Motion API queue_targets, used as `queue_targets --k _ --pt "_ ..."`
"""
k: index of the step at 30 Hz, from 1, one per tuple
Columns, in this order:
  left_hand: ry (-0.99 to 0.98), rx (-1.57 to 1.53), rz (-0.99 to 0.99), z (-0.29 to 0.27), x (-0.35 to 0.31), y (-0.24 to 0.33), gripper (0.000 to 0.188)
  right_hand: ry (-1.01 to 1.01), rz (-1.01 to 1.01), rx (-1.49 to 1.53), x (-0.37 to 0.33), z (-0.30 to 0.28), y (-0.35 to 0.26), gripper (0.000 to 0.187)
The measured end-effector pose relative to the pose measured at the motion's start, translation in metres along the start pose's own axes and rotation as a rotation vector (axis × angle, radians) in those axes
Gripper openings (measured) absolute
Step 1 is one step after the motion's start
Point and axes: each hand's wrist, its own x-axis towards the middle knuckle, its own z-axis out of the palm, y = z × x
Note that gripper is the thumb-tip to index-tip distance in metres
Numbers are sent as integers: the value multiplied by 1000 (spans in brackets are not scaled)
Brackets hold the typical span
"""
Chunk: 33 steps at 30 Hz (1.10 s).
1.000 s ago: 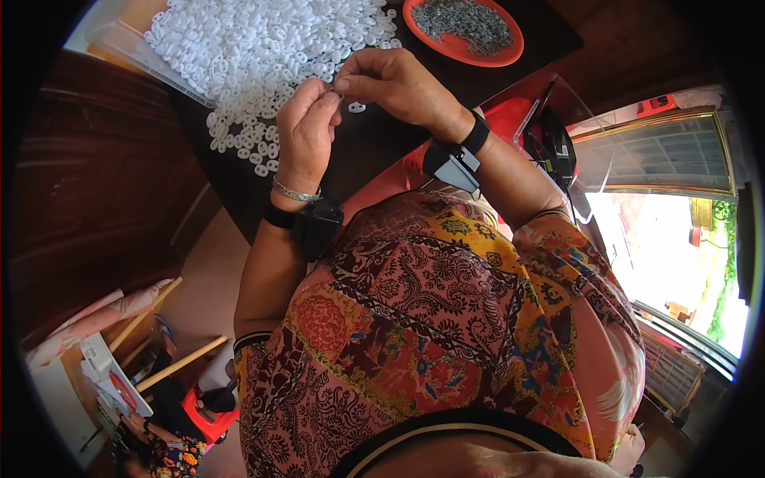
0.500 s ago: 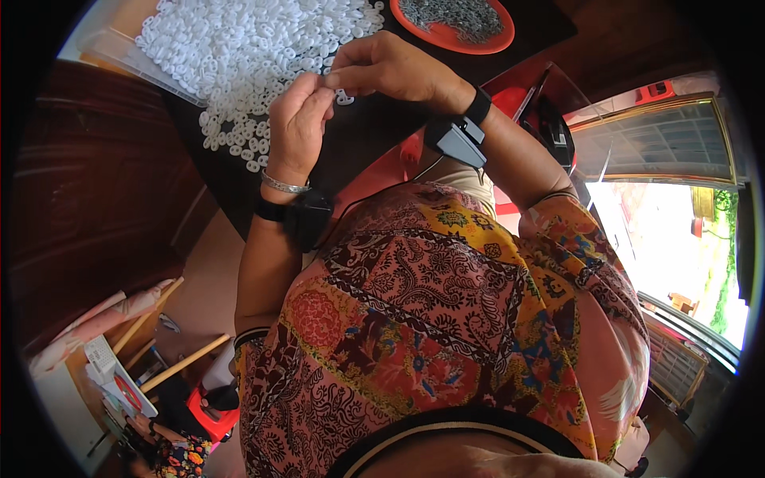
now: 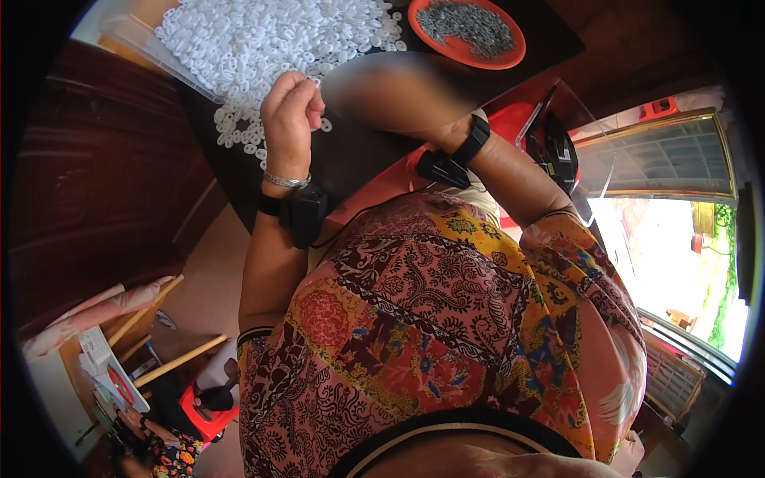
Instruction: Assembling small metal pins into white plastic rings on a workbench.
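My left hand (image 3: 288, 111) is closed in a pinch over the dark table, beside the loose edge of the pile of white pieces. A small white oval plastic piece with holes (image 3: 316, 82) shows at its thumb and fingertip. My right hand (image 3: 398, 94) is smeared by blur, apart from the left and to its right, so its fingers cannot be read. Many more white oval pieces (image 3: 271, 36) are heaped beyond my hands. An orange-red plate (image 3: 516, 54) at the far right bears a heap of small grey metal parts (image 3: 466, 30).
A clear plastic tray (image 3: 179, 73) edges the white heap on the left. The dark table (image 3: 355, 163) ends close to my body. Right of my right forearm are a red surface and a clear panel with black items (image 3: 554, 151). Another person (image 3: 177, 450) is at lower left.
My hands were together at the fingertips. Now the right hand has come away to the right and nearer, while the left remains pinched. The view has shifted slightly.
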Motion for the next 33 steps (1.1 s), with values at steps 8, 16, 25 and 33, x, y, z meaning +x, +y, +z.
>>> queue_targets --k 8,16,25,33 --pt "13 29 20 -1 0 -2 17 -90 11 -48 1 -5 1 16" --pt "-9 51 15 0 -1 -3 16 -50 436 745 2 -10 19 17" --pt "-22 -33 -94 5 -2 -1 15 69 600 1511 2 -7 11 19" --pt "-68 -14 -80 7 -5 -1 16 132 685 1689 3 -1 1 15"
